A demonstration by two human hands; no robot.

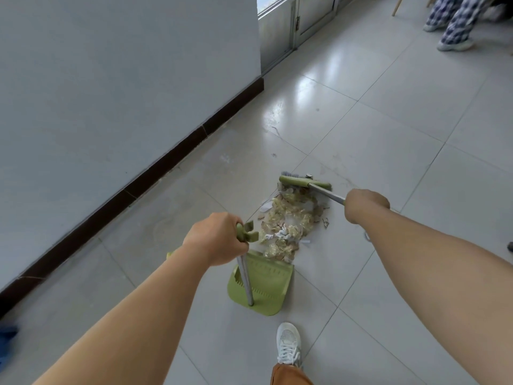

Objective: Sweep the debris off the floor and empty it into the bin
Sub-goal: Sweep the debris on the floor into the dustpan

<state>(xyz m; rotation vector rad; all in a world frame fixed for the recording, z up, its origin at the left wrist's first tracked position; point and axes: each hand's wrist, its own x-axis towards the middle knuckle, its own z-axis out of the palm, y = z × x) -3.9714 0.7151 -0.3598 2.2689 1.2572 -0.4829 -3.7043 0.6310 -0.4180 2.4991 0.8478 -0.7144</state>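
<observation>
A green dustpan [266, 287] stands on the tiled floor, its mouth facing away from me. My left hand [216, 240] grips the green top of its upright metal handle. A pile of debris [288, 220], yellowish scraps and bits of white paper, lies just beyond the pan's lip, and some of it touches the lip. On the far side of the pile sits the green broom head [304, 182]. My right hand [363, 204] is closed around the broom's metal shaft. No bin is in view.
A white wall [125, 87] with a dark baseboard runs along the left. My white shoe [288, 345] is planted just behind the dustpan. Another person's legs in checked trousers [455, 20] stand at the top right. A metal door frame [280, 40] is at the back.
</observation>
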